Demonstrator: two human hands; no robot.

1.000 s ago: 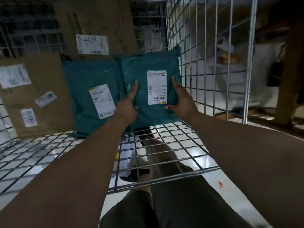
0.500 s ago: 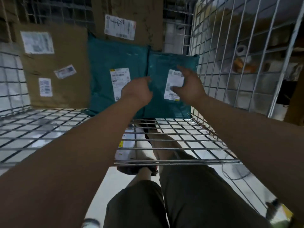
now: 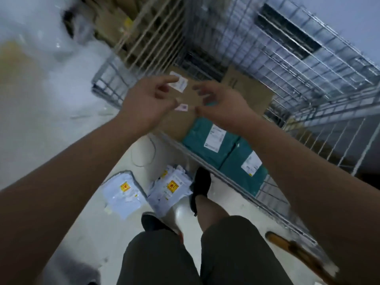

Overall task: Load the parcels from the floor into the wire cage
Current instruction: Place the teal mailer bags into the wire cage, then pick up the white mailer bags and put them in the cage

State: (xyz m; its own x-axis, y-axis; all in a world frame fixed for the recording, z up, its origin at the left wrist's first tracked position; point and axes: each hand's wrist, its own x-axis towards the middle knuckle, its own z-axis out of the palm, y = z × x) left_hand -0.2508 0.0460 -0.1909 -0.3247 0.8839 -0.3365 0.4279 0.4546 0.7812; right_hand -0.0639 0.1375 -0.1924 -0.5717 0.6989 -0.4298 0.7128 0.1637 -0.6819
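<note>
Wire cage partly loaded: cardboard boxes and two teal parcels lie inside. We count two white mailers on the floor, not yet loaded. Our left hand and right hand hover above the cage, fingers apart, holding nothing

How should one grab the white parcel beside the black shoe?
Pinch the white parcel by its far edge, nearest the cage, coming down from above. It lies flat on the floor, between the shoe and another parcel, so that free edge looks easiest.
</note>
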